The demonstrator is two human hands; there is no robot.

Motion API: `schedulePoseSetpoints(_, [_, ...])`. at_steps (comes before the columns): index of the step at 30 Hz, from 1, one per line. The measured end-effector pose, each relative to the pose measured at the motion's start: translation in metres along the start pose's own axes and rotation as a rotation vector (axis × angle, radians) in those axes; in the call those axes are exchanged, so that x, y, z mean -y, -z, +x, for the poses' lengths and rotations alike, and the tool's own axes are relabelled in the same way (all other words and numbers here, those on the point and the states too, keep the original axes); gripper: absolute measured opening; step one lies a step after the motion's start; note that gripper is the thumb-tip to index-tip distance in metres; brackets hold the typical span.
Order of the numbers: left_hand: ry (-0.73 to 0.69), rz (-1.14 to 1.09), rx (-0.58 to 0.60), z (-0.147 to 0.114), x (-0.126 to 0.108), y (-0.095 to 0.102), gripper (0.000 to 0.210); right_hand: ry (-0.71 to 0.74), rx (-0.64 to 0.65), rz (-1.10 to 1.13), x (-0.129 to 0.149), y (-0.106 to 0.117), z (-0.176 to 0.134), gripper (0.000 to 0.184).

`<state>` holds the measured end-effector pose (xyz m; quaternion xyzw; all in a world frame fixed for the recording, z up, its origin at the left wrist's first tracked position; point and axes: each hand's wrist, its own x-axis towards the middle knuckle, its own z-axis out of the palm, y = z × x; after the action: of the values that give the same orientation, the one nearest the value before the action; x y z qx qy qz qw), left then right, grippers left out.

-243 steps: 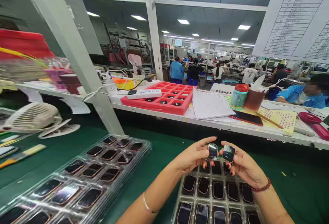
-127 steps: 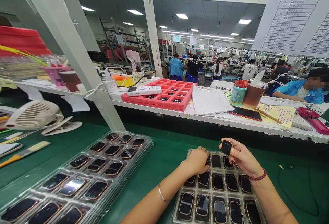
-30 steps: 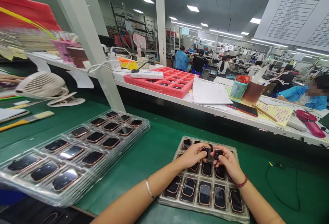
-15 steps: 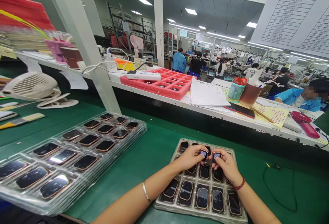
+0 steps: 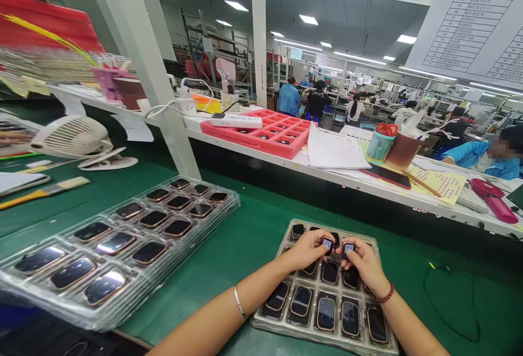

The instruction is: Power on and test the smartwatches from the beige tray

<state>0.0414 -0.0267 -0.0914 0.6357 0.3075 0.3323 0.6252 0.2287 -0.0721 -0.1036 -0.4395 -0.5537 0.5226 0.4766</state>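
Note:
My left hand (image 5: pixel 312 248) is closed on a smartwatch body (image 5: pixel 327 245), thumb at its lit screen. A second smartwatch body (image 5: pixel 348 249), its screen lit too, sits in the closed fingers of my right hand (image 5: pixel 365 263). Both are held side by side, a little apart, above a clear plastic tray (image 5: pixel 322 339). Dark watch bodies with gold-coloured rims, such as one watch body (image 5: pixel 326 313), lie in the tray's pockets. My hands and forearms hide part of its middle and back rows.
To the left lies a stack of clear trays (image 5: pixel 163 274) filled with watch bodies. Behind it are a white fan (image 5: pixel 73 138) and a brush (image 5: pixel 44 192). Along the raised shelf stand a red foam tray (image 5: pixel 281 146), papers (image 5: pixel 337 151) and a pen cup (image 5: pixel 379 146). A cable (image 5: pixel 445 323) lies at right.
The whole view has shifted slightly, so things appear further right. Both hands keep hold of their watch bodies, in nearly the same pose above the tray.

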Motion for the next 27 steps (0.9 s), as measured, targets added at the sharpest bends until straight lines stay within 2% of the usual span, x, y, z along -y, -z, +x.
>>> schedulePoseSetpoints(11, [-0.031,-0.013,0.03,0.002,0.008,0.002,0.026,0.02,-0.001,0.007,-0.002,-0.001,0.0,0.031])
schedulePoseSetpoints(16, [0.041,0.024,-0.037,0.005,-0.006,0.0,0.026,0.041,-0.019,0.014,-0.003,-0.001,0.001,0.035])
schedulePoseSetpoints(21, [0.071,0.036,-0.061,0.002,-0.02,-0.012,0.025,0.045,-0.043,0.055,-0.002,0.001,0.0,0.035])
schedulePoseSetpoints(25, [0.005,0.028,-0.128,0.0,-0.003,-0.015,0.023,0.067,-0.04,-0.001,-0.002,0.001,-0.001,0.028])
schedulePoseSetpoints(27, [-0.074,0.078,-0.168,-0.001,0.008,-0.012,0.031,0.079,-0.012,-0.026,-0.001,0.0,-0.002,0.032])
